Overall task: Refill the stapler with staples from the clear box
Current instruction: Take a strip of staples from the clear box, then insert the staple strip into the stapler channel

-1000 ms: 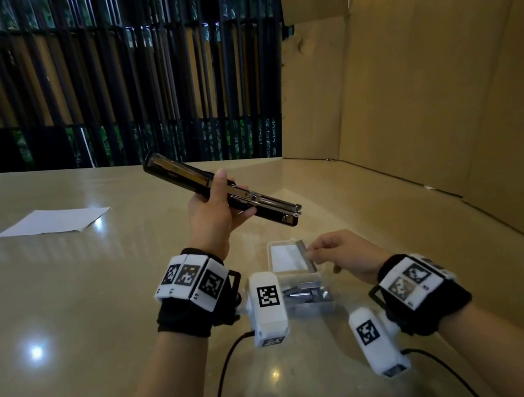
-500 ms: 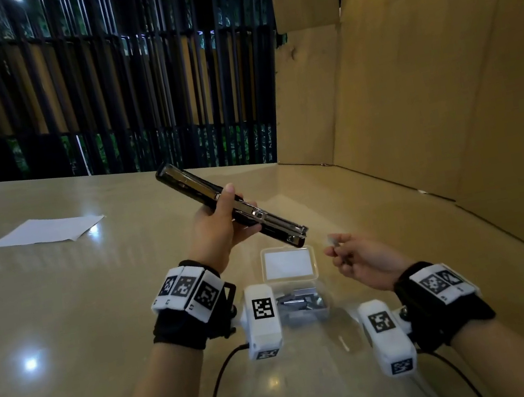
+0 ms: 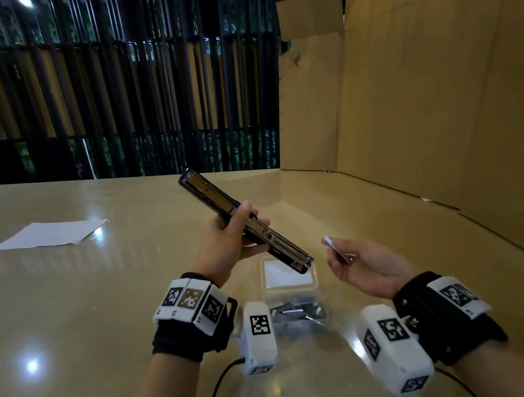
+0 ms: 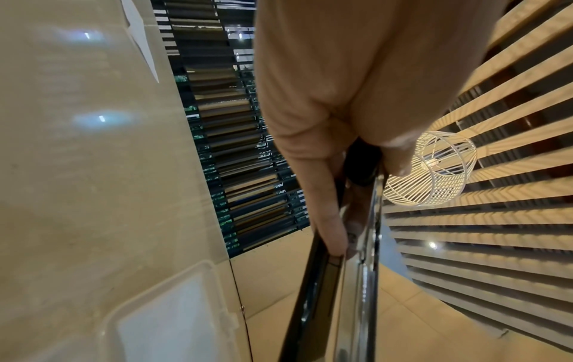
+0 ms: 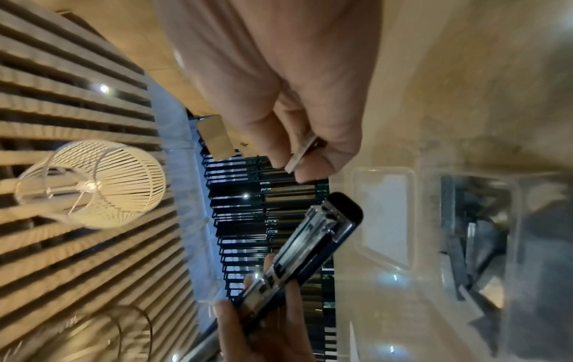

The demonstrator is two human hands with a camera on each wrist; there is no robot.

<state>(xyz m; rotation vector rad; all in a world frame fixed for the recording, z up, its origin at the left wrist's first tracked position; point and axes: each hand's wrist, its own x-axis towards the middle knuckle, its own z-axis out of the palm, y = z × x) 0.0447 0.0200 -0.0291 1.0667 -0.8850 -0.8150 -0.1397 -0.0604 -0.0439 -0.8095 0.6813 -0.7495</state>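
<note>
My left hand [image 3: 232,238] grips a black stapler [image 3: 279,247] swung fully open, held slanted above the table, its metal staple channel [image 5: 297,245] facing up. The grip shows in the left wrist view too, fingers [image 4: 325,220] curled along the stapler [image 4: 356,281]. To its right my right hand [image 3: 350,259] pinches a short strip of staples [image 3: 337,250], seen close in the right wrist view between thumb and fingertips as a grey staple strip [image 5: 302,154]. The strip is apart from the stapler's front end. Below both hands the clear box [image 3: 292,297] lies open with several staple strips inside.
A white sheet of paper [image 3: 51,233] lies far left on the glossy beige table [image 3: 82,315]. Cardboard walls [image 3: 428,101] close the right side and back corner. A dark slatted fence [image 3: 116,101] stands behind the table. Wrist camera cables trail toward me.
My right hand lifted out of the clear box with a staple strip and turned palm up beside the stapler's front end. The left hand tilted the stapler slightly steeper.
</note>
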